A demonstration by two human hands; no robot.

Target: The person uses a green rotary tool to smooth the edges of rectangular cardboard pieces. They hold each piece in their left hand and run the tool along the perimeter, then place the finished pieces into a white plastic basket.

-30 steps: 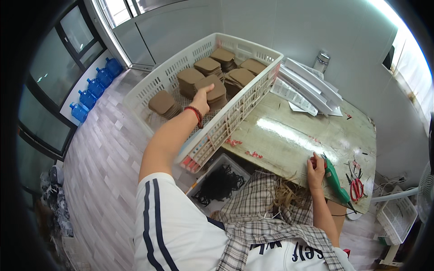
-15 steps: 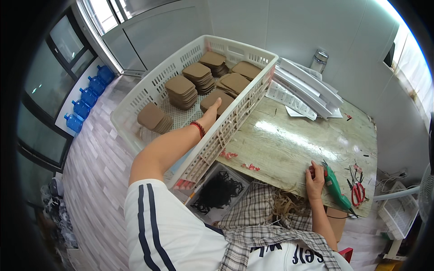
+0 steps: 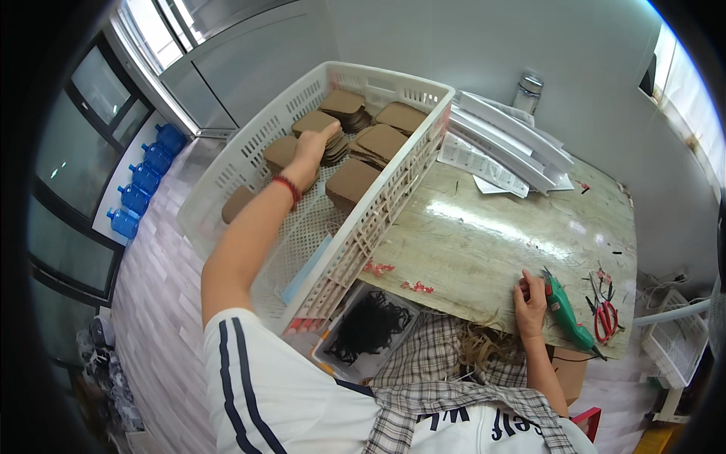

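The left hand [image 3: 311,144] lies flat, gripping nothing, on a stack [image 3: 321,125] of brown sheets, probably light, stiff card, best pinched by an edge.

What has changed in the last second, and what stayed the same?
The left hand has reached farther into the white crate, from the nearer brown cardboard pieces to a stack of cardboard pieces deeper inside, and now rests on its top. Whether it grips one, I cannot tell. The right hand stayed on the table edge beside the green tool; the red scissors did not move.
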